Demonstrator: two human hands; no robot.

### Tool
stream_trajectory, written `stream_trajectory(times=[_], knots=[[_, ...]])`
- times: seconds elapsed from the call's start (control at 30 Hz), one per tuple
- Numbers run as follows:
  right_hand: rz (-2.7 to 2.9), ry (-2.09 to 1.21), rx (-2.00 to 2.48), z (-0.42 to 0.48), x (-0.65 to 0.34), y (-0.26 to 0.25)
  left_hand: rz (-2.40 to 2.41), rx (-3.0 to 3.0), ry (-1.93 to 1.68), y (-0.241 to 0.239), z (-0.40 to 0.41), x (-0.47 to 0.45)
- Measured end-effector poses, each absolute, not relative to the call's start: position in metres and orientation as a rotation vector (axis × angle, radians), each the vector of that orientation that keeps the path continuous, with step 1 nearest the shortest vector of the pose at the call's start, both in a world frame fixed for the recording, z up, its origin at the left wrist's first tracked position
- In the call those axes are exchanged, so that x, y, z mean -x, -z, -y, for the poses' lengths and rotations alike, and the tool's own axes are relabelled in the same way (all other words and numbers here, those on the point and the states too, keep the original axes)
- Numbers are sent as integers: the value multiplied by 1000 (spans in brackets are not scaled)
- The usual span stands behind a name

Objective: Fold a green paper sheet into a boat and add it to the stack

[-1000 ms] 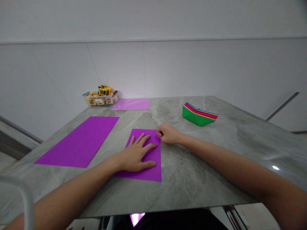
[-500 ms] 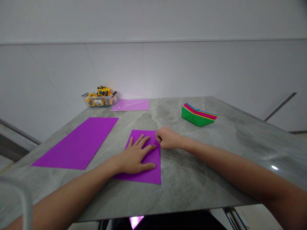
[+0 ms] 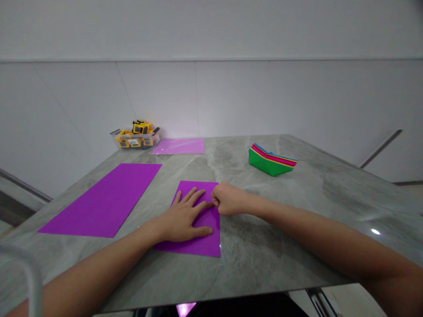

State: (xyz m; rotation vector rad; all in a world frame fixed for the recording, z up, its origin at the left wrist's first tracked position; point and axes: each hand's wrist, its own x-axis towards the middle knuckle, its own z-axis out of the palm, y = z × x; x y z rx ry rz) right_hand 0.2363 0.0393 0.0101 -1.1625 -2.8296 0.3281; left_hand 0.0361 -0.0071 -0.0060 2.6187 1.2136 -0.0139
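A folded purple paper point(image 3: 201, 242) lies on the grey marble table point(image 3: 264, 246) in front of me. My left hand point(image 3: 185, 216) rests flat on it, fingers spread. My right hand point(image 3: 228, 199) is curled into a fist and presses on the paper's right edge, close to my left fingertips. Nothing shows inside the fist.
A larger purple sheet point(image 3: 102, 198) lies to the left, a paler purple sheet point(image 3: 178, 146) farther back. A clear tub of yellow toy vehicles point(image 3: 136, 136) stands at the back left. A stack of folded coloured paper boats point(image 3: 271, 159) sits at the back right. White wall panels rise behind the table.
My right fist has slid along the paper's right edge from its far corner toward me, ending near my left fingertips. My left hand stays flat on the paper.
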Motion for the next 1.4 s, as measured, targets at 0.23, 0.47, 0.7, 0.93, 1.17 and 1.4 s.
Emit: stream_trajectory(times=[0.23, 0.47, 0.7, 0.93, 1.17, 1.4], knots=[[2790, -367, 1194, -32, -233, -8, -1254, -2605, 35, 3, 8, -37], [2661, -283, 1126, -46, -232, 5, -1521, -2524, -39, 10, 1, -37], [2677, -307, 1075, -46, -234, 3, -1523, -2503, -59, 13, 0, -37], [2775, -433, 1058, -33, -230, -7, -1514, -2519, -75, 13, 1, -36], [2845, -333, 1116, -26, -229, -17, -1516, -2512, -74, 13, 1, -36], [2885, -192, 1092, -17, -228, -16, -1516, -2512, -67, 11, 2, -37]])
